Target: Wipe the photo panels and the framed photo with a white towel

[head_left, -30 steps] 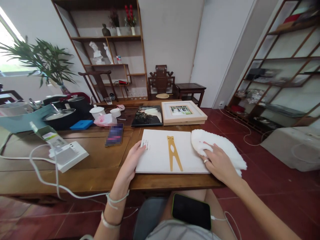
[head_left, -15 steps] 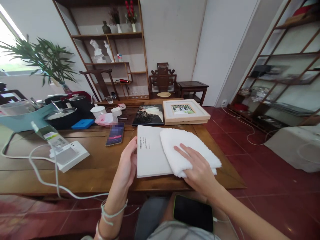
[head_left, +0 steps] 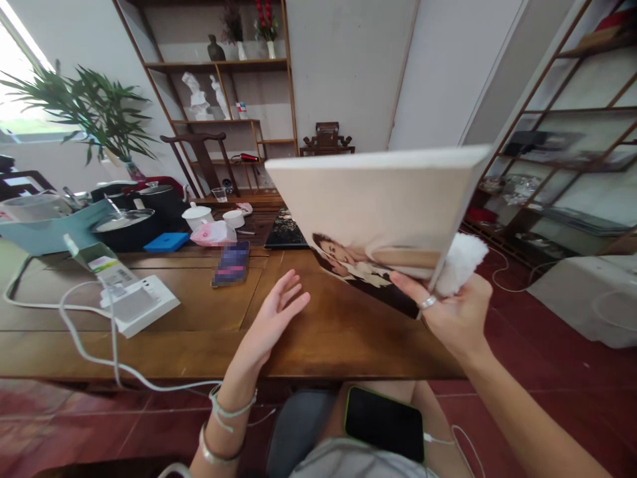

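A photo panel (head_left: 378,206) with pale edges is held up and tilted above the table (head_left: 338,338), its printed picture of a person facing me. My right hand (head_left: 458,318) grips its lower right corner, thumb on the printed face. The same hand keeps a folded white towel (head_left: 462,262) behind that corner. My left hand (head_left: 276,315) hovers over the wood, left of the panel, with fingers apart and nothing in them. The panel hides what lies behind it.
A dark picture panel (head_left: 284,231) lies at the back, partly covered. Leftward are a phone (head_left: 231,263), an opened white box (head_left: 146,305), a white cable (head_left: 74,332), a blue box (head_left: 166,243), a lidded cup (head_left: 198,216) and dark pots (head_left: 124,229). Another phone (head_left: 383,423) rests on my lap.
The photo panel has come up off the table and turned from its white back to its printed face. My left hand has let go; my right hand now grips panel and towel together.
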`<move>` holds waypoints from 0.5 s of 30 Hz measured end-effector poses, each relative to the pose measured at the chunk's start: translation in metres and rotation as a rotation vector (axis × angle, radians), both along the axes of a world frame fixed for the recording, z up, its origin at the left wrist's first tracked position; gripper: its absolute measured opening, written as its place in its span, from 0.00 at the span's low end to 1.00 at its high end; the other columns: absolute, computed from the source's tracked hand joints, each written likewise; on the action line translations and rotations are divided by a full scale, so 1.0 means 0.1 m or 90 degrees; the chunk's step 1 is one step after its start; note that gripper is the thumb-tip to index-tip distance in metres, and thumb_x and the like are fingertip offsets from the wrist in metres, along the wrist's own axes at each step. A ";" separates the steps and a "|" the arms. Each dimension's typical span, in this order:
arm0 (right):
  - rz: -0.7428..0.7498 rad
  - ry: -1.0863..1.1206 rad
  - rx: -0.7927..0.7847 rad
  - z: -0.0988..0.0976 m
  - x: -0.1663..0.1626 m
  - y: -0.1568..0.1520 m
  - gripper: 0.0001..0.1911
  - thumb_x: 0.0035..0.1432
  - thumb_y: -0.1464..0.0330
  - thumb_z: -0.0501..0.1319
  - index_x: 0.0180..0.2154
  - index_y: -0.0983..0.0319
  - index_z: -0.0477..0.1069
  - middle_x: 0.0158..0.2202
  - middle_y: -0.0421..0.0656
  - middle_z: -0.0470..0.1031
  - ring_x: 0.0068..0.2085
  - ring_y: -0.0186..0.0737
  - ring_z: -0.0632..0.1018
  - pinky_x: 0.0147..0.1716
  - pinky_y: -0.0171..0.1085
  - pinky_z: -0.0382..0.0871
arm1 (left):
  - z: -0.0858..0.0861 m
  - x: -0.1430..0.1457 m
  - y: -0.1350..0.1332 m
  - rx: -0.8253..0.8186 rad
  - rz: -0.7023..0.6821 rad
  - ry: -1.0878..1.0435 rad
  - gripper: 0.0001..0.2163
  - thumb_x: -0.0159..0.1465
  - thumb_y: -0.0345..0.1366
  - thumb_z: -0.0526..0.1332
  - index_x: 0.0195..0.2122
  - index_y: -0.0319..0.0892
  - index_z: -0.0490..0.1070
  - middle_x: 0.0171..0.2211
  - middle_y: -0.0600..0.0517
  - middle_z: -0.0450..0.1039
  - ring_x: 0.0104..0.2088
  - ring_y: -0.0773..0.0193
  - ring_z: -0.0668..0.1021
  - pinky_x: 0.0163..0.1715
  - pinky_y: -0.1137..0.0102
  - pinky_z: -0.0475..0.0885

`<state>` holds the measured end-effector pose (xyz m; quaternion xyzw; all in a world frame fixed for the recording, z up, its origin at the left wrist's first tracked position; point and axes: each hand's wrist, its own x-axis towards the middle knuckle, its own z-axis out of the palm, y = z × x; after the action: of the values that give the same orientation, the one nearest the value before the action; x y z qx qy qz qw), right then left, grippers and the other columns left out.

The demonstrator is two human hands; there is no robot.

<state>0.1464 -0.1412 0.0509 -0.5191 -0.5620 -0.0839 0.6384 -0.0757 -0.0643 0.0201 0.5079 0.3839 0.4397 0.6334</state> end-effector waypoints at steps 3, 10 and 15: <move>0.156 0.264 0.015 0.10 -0.06 0.13 0.08 0.44 0.68 0.69 0.30 0.60 0.74 0.30 0.41 0.78 0.34 0.44 0.79 0.35 0.41 0.75 | -0.03 0.07 -0.01 -0.019 0.008 -0.018 0.31 0.49 0.30 0.70 0.54 0.46 0.64 0.61 0.43 0.58 0.60 0.52 0.63 0.57 0.60 0.60; 0.298 0.678 -0.196 0.00 0.05 0.47 0.07 0.44 0.71 0.67 0.30 0.63 0.72 0.26 0.41 0.77 0.28 0.42 0.79 0.26 0.39 0.76 | 0.01 0.12 -0.03 -0.071 -0.029 -0.268 0.15 0.55 0.32 0.66 0.44 0.40 0.70 0.45 0.46 0.75 0.44 0.58 0.78 0.47 0.59 0.73; 0.389 0.819 -0.418 -0.12 0.01 0.53 0.08 0.51 0.70 0.61 0.36 0.64 0.72 0.29 0.46 0.79 0.31 0.46 0.80 0.33 0.43 0.77 | -0.02 0.19 -0.11 -0.145 -0.084 -0.261 0.17 0.53 0.28 0.66 0.45 0.40 0.70 0.38 0.48 0.78 0.36 0.56 0.80 0.37 0.57 0.78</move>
<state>0.1472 -0.0881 0.0385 -0.4502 -0.1955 0.5834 0.6471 -0.0570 -0.0754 0.0182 0.3574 0.2602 0.4450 0.7788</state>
